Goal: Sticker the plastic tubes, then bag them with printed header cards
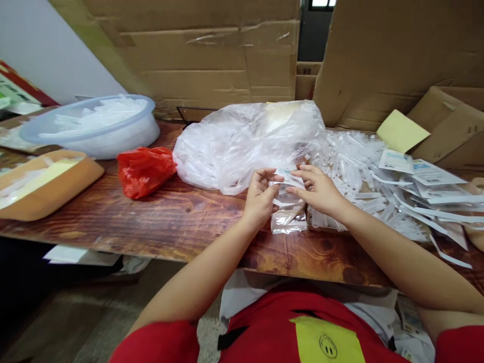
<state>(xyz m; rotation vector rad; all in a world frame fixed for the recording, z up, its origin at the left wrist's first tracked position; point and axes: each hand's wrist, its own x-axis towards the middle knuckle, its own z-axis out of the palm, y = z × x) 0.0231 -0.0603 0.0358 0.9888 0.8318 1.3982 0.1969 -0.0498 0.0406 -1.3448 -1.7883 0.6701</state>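
Observation:
My left hand (260, 197) curls at the left edge of a clear plastic packet (289, 222), its thumb and fingers pinching near the top. From the other side my right hand (319, 187) grips the packet's upper right part with bent fingers. The packet has a white printed top and hangs just above the table's front part; what lies inside it is hard to make out. Right beside my right hand spreads a pile of small translucent plastic pieces (350, 169). Behind both hands lies a big clear plastic bag (234, 146) full of whitish items.
Left of the bag are a red plastic bag (144, 171), an orange tray (56, 194) and a blue-rimmed tub (128, 131) of white pieces. Several printed packets (434, 176) overlap at the right, near another person's hand (474, 217). Cardboard (204, 55) stands behind the wooden table (181, 222).

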